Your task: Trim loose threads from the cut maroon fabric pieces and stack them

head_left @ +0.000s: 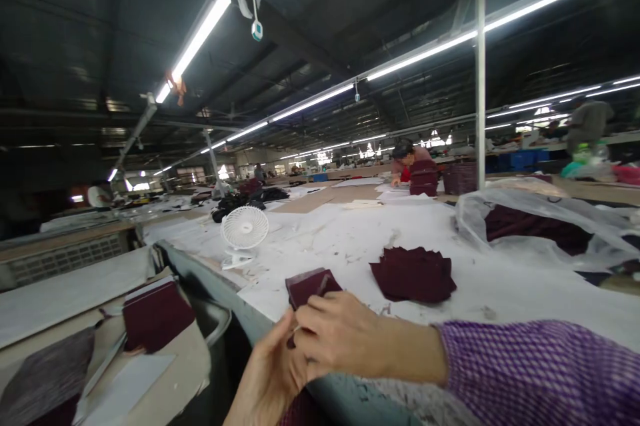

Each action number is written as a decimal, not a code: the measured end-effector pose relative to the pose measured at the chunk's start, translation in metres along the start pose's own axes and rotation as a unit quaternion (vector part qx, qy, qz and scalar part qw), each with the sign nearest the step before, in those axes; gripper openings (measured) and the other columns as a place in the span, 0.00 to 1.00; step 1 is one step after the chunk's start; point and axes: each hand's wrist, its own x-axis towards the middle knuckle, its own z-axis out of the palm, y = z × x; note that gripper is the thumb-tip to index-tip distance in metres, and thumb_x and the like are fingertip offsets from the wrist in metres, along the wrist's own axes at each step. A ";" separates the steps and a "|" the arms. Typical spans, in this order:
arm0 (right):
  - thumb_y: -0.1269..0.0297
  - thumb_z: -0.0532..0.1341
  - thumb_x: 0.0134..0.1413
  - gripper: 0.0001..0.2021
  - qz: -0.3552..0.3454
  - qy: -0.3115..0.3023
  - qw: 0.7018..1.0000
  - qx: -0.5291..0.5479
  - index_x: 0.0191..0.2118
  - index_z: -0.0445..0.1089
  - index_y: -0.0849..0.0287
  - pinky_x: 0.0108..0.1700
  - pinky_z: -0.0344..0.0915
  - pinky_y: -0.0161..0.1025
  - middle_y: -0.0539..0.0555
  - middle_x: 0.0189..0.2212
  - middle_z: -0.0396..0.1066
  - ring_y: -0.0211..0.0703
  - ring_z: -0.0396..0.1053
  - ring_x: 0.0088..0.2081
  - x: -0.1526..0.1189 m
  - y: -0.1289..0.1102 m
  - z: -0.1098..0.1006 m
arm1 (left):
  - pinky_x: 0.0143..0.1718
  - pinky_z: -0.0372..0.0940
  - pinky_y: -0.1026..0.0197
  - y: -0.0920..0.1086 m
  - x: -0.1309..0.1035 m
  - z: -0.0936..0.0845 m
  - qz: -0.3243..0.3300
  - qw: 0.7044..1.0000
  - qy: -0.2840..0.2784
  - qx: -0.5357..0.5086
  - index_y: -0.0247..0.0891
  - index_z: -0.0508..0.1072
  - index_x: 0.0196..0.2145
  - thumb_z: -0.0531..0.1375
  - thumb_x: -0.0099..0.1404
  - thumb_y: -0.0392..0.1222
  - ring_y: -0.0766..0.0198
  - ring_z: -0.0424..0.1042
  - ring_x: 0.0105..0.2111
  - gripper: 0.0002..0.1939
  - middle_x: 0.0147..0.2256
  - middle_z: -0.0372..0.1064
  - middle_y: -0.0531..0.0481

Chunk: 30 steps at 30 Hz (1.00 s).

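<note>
Both hands meet at the table's near edge, low in the middle of the view. My right hand (pixel 340 336), in a purple checked sleeve, has its fingers curled at a small piece of maroon cloth. My left hand (pixel 277 366) comes up from below and pinches at the same spot, its thumb pointing up. Most of what lies between the fingers is hidden. Just beyond them, a small maroon stack (pixel 311 286) rests on the white-covered table (pixel 325 233). A larger jagged-edged maroon pile (pixel 414 274) lies to the right.
A white fan (pixel 245 228) stands at the table's left edge. At lower left, more maroon pieces (pixel 157 316) lie on a board. A clear plastic bag (pixel 540 226) with dark cloth is at right, near a metal pole (pixel 481 73). Another person (pixel 407 156) bends over the table farther back.
</note>
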 end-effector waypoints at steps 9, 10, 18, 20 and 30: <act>0.64 0.57 0.59 0.05 0.032 -0.043 0.956 0.290 0.33 0.69 0.57 0.44 0.62 0.34 0.48 0.32 0.72 0.35 0.68 0.36 -0.050 -0.024 -0.049 | 0.33 0.62 0.68 -0.018 -0.001 0.013 0.063 0.986 -0.030 0.152 0.34 0.73 0.39 0.59 0.48 0.26 0.68 0.69 0.31 0.18 0.33 0.71 0.49; 0.66 0.57 0.59 0.05 0.084 -0.015 0.952 0.294 0.33 0.69 0.57 0.42 0.63 0.33 0.49 0.33 0.72 0.35 0.68 0.36 -0.052 -0.016 -0.051 | 0.34 0.62 0.67 -0.019 -0.002 0.016 0.056 0.983 -0.037 0.169 0.34 0.73 0.40 0.58 0.49 0.26 0.67 0.69 0.32 0.18 0.33 0.71 0.49; 0.63 0.57 0.52 0.17 0.354 -0.134 0.814 0.441 0.48 0.64 0.59 0.33 0.62 0.36 0.51 0.30 0.69 0.39 0.66 0.30 -0.076 0.032 -0.014 | 0.31 0.62 0.67 -0.023 -0.009 0.008 -0.032 0.959 -0.103 0.263 0.33 0.72 0.38 0.61 0.53 0.32 0.70 0.68 0.27 0.13 0.31 0.70 0.50; 0.59 0.58 0.50 0.18 0.394 -0.117 0.766 0.494 0.47 0.64 0.60 0.33 0.61 0.36 0.52 0.31 0.68 0.39 0.65 0.31 -0.084 0.042 -0.007 | 0.27 0.62 0.65 -0.014 -0.009 -0.006 -0.037 0.956 -0.080 0.279 0.33 0.70 0.38 0.61 0.54 0.36 0.68 0.69 0.25 0.12 0.29 0.70 0.49; 0.56 0.60 0.46 0.20 0.418 -0.141 0.714 0.544 0.44 0.65 0.63 0.33 0.58 0.37 0.53 0.31 0.69 0.40 0.65 0.31 -0.117 0.057 0.022 | 0.38 0.62 0.61 -0.033 0.054 0.020 0.134 0.781 0.008 0.610 0.36 0.73 0.43 0.58 0.60 0.44 0.62 0.68 0.37 0.15 0.40 0.72 0.46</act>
